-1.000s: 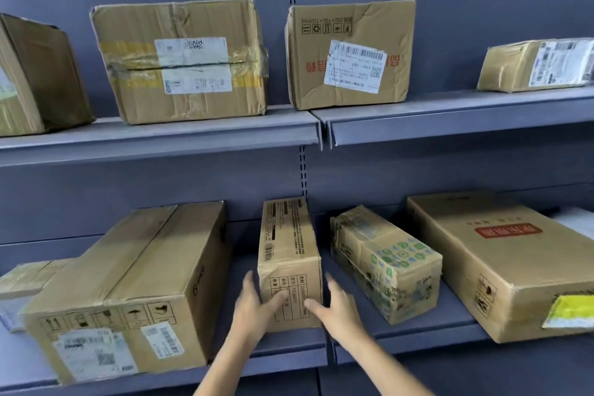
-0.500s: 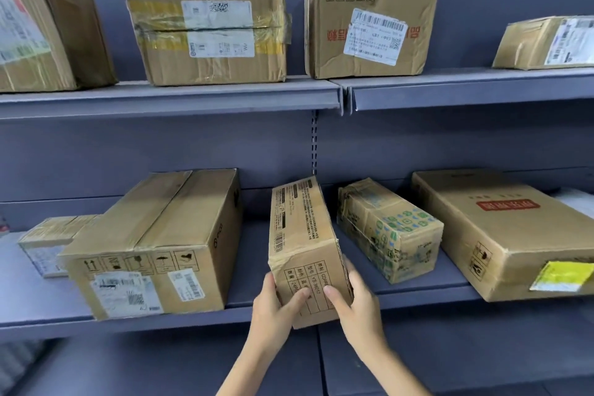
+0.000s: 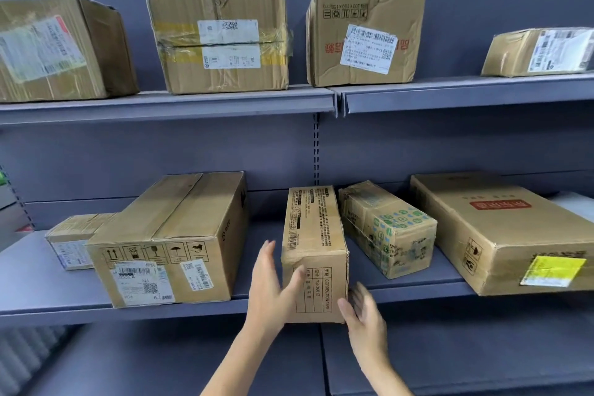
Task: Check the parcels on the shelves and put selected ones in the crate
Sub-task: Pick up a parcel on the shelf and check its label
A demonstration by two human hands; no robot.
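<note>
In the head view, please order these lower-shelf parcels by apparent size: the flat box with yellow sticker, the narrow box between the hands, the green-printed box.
1. flat box with yellow sticker
2. narrow box
3. green-printed box, unsure: it sits farther back.

Both forearms bare, rising from the bottom edge and converging on the narrow carton.

Left hand: at the carton's left front edge, fingers straight and pointing up, somewhat blurred. Thumb lies across the carton's printed front face; whether the palm touches the left side cannot be told.

Right hand: at the carton's lower right front corner, lower than the left. Fingers extended, slightly spread, blurred; thumb reaches toward the corner. Contact uncertain. Neither hand is curled round the carton.
</note>
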